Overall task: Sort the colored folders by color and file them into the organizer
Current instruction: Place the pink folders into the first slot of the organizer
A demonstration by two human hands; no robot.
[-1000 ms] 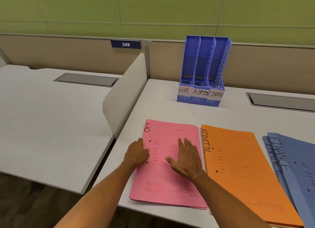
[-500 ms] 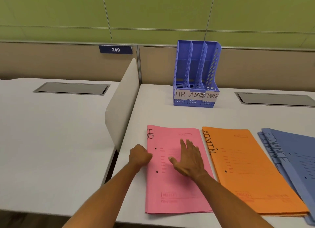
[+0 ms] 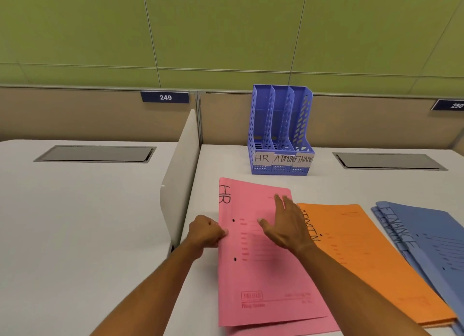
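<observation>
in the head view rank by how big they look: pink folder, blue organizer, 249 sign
1. pink folder, though it lies nearest the camera
2. blue organizer
3. 249 sign

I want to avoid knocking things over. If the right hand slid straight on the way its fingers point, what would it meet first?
The right hand points away over the pink folder. Past the folder's far edge, the blue organizer probably comes first, though depth is unclear.
</observation>
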